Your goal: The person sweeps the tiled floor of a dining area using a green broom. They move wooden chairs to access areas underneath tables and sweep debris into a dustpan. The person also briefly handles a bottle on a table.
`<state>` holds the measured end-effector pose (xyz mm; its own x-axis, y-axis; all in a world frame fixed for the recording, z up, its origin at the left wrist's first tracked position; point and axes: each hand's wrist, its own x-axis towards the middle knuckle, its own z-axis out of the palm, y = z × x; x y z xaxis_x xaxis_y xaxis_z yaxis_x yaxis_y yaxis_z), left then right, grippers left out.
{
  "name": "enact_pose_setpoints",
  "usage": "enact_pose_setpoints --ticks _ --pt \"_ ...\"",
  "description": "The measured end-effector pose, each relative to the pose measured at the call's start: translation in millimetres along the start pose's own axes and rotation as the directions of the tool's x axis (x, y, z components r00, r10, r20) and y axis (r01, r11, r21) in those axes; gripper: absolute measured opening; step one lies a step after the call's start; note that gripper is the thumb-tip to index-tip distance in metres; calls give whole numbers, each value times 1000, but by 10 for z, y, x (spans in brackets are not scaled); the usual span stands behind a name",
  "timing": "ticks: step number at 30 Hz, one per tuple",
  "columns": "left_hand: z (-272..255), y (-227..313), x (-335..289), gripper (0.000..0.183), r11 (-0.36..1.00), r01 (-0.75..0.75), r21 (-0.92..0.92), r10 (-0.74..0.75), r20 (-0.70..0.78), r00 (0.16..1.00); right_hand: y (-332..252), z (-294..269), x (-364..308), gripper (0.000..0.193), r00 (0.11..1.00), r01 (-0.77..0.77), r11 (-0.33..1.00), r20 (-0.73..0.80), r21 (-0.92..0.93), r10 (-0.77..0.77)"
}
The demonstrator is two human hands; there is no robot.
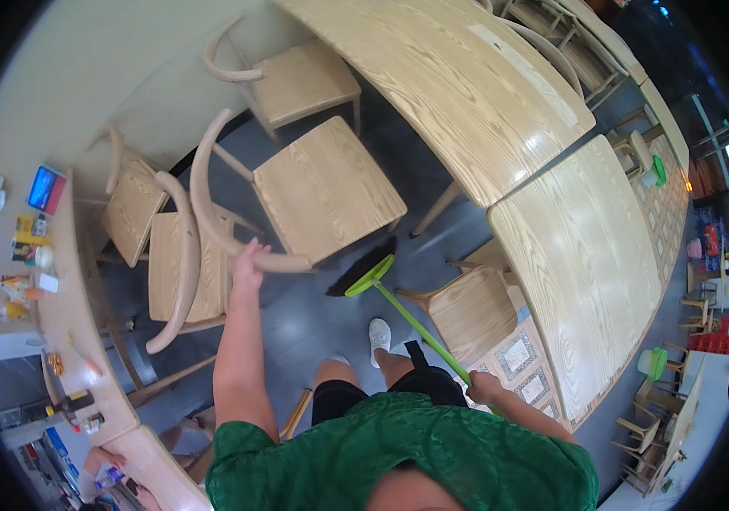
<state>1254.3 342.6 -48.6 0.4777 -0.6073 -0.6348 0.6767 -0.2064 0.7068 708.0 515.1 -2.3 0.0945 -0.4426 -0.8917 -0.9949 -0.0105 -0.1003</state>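
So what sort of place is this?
Probably a restaurant or canteen, though I can't be sure: pale wooden tables stand close together, matching curved-back chairs are near them, and more seating shows across the room.

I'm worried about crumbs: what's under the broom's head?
Grey floor shows around the green head and its dark bristles; whatever lies directly beneath them is covered, so crumbs there can't be ruled out.

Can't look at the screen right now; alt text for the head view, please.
The person's right hand grips a long-handled green broom, its dark bristles down at the grey floor, while the left hand touches the curved back of a wooden chair. More wooden chairs surround it, with pale wooden tables to the right.
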Motion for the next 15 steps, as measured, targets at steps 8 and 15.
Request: enact_pose_setpoints --ticks 8,15 --pt "558 -429 -21 23 994 -61 -91 68 73 995 -327 -302 120 33 992 -111 994 52 3 111" --pt "1693 -930 7 40 977 -88 -196 134 239 962 -804 -617 81 30 987 -155 988 43 12 155"
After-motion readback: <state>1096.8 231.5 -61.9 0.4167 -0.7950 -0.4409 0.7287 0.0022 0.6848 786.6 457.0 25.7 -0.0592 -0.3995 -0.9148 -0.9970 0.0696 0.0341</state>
